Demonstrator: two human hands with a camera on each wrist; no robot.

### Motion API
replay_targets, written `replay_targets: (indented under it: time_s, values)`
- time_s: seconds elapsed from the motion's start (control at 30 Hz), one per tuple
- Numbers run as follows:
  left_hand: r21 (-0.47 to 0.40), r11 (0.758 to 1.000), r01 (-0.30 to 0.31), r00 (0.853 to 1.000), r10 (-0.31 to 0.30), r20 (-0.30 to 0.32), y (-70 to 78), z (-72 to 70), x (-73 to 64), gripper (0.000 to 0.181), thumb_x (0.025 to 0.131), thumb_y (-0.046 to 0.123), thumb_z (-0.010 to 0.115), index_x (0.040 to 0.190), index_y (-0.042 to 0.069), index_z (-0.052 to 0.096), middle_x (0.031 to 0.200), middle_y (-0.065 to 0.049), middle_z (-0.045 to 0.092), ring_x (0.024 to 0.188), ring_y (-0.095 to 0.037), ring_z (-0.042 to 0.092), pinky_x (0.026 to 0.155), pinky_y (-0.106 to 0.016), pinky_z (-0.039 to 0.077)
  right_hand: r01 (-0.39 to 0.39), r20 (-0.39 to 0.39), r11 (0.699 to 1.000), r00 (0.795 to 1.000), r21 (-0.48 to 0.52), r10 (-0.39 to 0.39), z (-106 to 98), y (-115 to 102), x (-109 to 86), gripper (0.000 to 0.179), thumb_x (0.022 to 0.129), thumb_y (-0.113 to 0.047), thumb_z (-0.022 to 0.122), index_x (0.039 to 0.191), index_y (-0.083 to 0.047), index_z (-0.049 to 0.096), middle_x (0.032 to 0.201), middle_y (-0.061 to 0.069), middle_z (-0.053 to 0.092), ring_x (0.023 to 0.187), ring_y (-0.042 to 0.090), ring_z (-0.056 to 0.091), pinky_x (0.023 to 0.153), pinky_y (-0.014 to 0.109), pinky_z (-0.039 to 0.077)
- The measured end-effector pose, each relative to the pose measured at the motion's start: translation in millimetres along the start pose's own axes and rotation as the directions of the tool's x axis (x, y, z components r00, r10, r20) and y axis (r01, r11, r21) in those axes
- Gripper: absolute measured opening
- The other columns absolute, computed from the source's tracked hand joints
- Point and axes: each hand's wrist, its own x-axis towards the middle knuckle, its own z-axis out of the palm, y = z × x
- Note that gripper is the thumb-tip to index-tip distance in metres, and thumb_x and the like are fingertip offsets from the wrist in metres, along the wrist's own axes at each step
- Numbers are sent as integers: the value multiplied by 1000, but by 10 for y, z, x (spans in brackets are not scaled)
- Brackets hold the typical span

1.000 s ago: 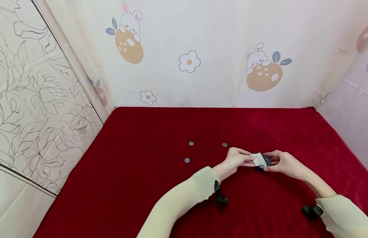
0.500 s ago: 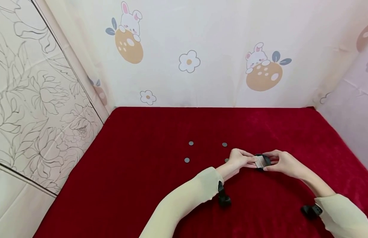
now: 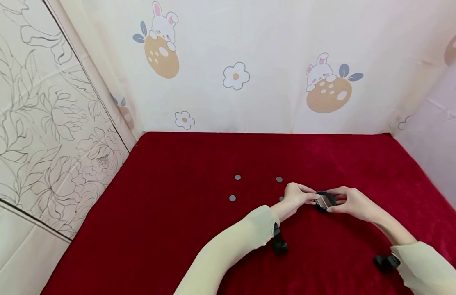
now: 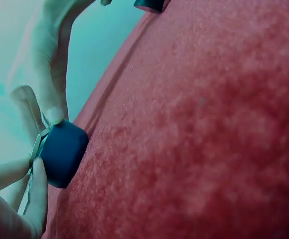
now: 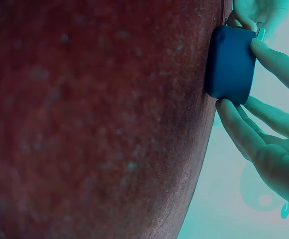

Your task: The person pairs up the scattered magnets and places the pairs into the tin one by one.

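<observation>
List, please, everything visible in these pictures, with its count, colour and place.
Red plush cloth: one, red, before the person
Small flat round discs: four, grey, on the cloth, one partly covered
Smooth rounded case: one, dark, right of the discs
Thin flat piece: at least one, pale-edged, against the case
White printed fabric: count unclear, white, behind and right
Flower-drawn panelling: count unclear, cream, at left
Wrist-worn devices: two, black, one per wrist
Fabric sleeves: two, pale green, on both arms
Left hand: one, bare, pinching the flat piece
Right hand: one, bare, gripping the case
</observation>
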Motion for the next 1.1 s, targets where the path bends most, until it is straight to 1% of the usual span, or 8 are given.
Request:
replay_targets:
  time_s: [0.13,0.27,0.37,0.47,0.57,0.73,0.87,1.1]
  values:
    - [80,996,38,999,-36,-23,2,-19,-16,11,69,-4,71,79,-1,71,68,-8,65,65,-24,65,59,-30,52,2,-5,1000,1000,2,-2,7,2,-5,50,71,-15,74,109,11,54,100,19,59,82,21,61,65,19,48]
    - [170,981,92,995,-85,-44,5,-22,-27,12,69,1,72,81,4,73,68,-5,66,63,-13,62,61,-26,50,6,-1,1000,1000,0,-6,0,11,-8,51,70,-15,74,109,12,54,100,20,58,82,22,61,64,18,48]
    - [218,972,92,995,-82,-55,8,-13,-31,12,68,3,74,80,6,73,67,0,65,61,-8,57,58,-24,47,7,2,1000,1000,1,-7,-11,23,-10,51,70,-14,74,109,13,54,100,21,59,81,17,61,64,17,48]
    - [218,972,82,996,-70,-61,18,-5,-44,11,68,3,74,79,5,73,66,-1,65,62,-9,59,58,-24,47,5,0,1000,1000,7,-5,-15,36,-9,51,69,-13,75,108,13,54,99,21,59,80,10,61,64,17,48]
    - [206,976,68,996,-56,-65,26,4,-53,10,68,3,74,77,3,72,66,-5,66,64,-13,63,60,-26,49,-1,0,1000,1000,5,1,-18,42,-5,51,69,-13,75,108,13,54,98,21,59,79,8,60,63,18,48]
    - [226,973,49,997,-33,-75,16,32,-32,8,67,3,74,75,3,72,64,-5,65,62,-17,64,60,-26,49,-25,-7,1000,1000,-9,25,-16,28,-5,52,69,-14,75,108,13,54,99,21,59,80,17,61,63,18,48]
    - [235,970,66,996,-49,-78,11,33,-8,8,68,3,74,76,4,72,64,-3,64,61,-16,64,60,-25,50,-29,-10,1000,1000,-7,29,-7,19,-3,53,69,-15,75,109,13,54,100,22,59,81,24,61,63,18,48]
    - [205,976,70,997,-70,-9,49,-32,-14,9,72,0,70,80,1,71,70,-4,64,66,-20,65,64,-29,51,-34,9,999,999,-37,34,-13,7,0,53,71,-19,74,110,11,53,100,20,60,81,23,60,63,20,48]
